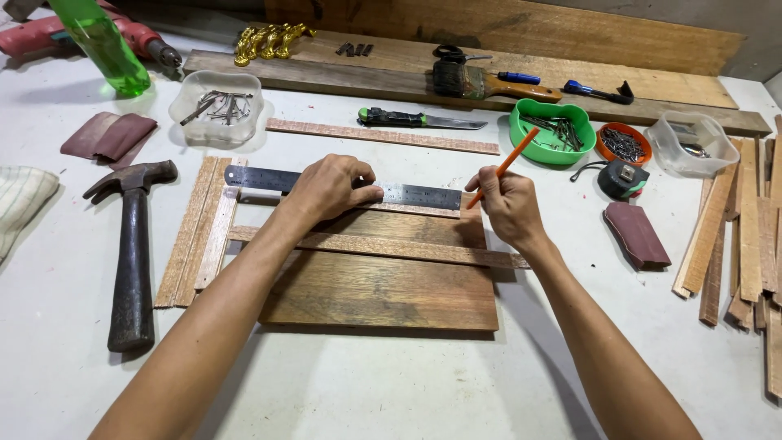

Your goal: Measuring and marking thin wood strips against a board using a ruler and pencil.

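My left hand point(330, 187) presses flat on a steel ruler point(415, 195) that lies along the far edge of a brown wooden board point(383, 289). My right hand point(509, 204) grips an orange pencil point(511, 160), its tip down at the ruler's right end. A thin wooden strip point(391, 247) lies across the board, just below both hands. More thin strips point(195, 232) lie side by side to the left of the board.
A hammer point(134, 253) lies at the left. Behind are a utility knife point(411, 120), another strip point(383, 136), a green bowl of nails point(554, 130), clear tubs, a tape measure point(623, 178), sandpaper point(635, 235), a brush, long planks. Strips are stacked at the right point(745, 236).
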